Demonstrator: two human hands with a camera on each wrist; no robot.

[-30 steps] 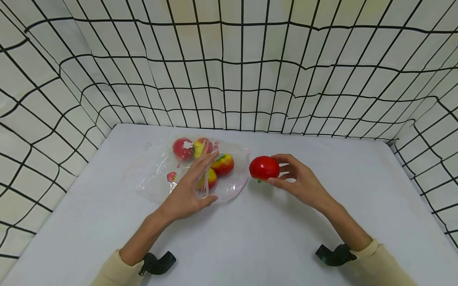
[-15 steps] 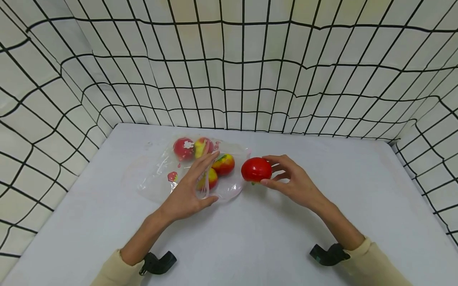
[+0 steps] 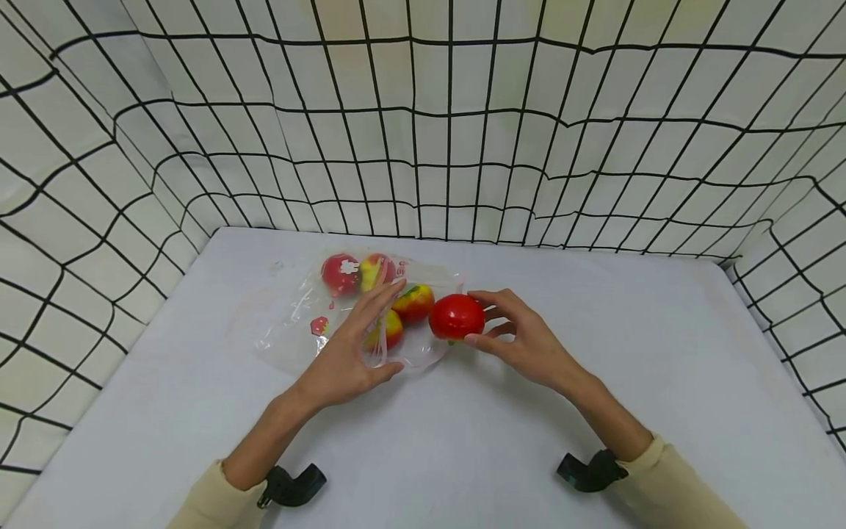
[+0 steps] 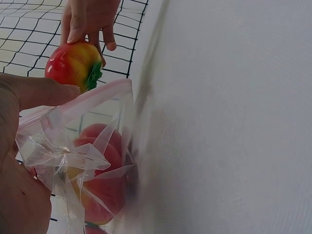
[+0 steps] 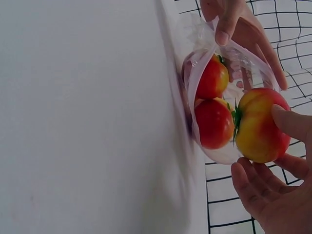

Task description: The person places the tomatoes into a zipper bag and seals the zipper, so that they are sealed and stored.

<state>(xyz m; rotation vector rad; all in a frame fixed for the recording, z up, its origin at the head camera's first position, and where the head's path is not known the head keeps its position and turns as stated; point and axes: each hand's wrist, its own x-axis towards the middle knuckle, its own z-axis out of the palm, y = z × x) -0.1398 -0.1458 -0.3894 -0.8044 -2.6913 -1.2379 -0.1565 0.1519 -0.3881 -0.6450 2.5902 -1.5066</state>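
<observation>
Left hand point(image 3: 344, 360): fingers spread wide at the mouth of the bag point(image 3: 428, 354), apparently bracing it. Right hand point(image 3: 525, 339): grips the tomato point(image 3: 457, 317) at that mouth, from outside the bag, likely for clearance.

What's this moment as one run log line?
right hand: grips red-yellow fruit at mouth of clear bag | left hand: touches bag | inside bag: other fruits

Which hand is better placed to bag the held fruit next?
Right hand, I'd judge: it grips the red fruit near the open plastic bag, while the left hand touches the bag's rim.
</observation>
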